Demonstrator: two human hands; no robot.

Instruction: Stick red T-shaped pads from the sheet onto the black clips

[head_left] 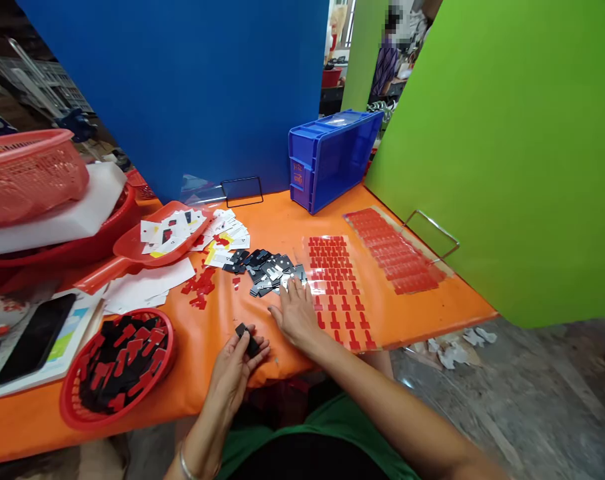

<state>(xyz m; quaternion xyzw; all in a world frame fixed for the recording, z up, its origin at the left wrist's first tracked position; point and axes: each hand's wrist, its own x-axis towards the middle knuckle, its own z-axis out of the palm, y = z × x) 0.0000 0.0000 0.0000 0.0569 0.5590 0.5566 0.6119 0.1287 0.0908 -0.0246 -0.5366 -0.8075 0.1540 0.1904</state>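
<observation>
A small black piece (247, 340) is held in my left hand (237, 363), between thumb and fingers, above the front edge of the table. My right hand (297, 313) lies palm down with its fingers spread, the fingertips at the near edge of a pile of black and silvery flat pieces (270, 270). Just right of that hand is a clear sheet with rows of red T-shaped pieces (335, 283). Small red scraps (201, 287) lie left of the pile. At the front left stands a red basket (170, 347) with black and red pieces in it.
A red dustpan (125, 248) with white cards rests at the left, near a phone (35, 337) and stacked baskets (27, 177). Behind stands a blue crate (337, 163). Another red sheet (395, 250) lies right. Blue and green panels border the table; a person (386, 63) is beyond.
</observation>
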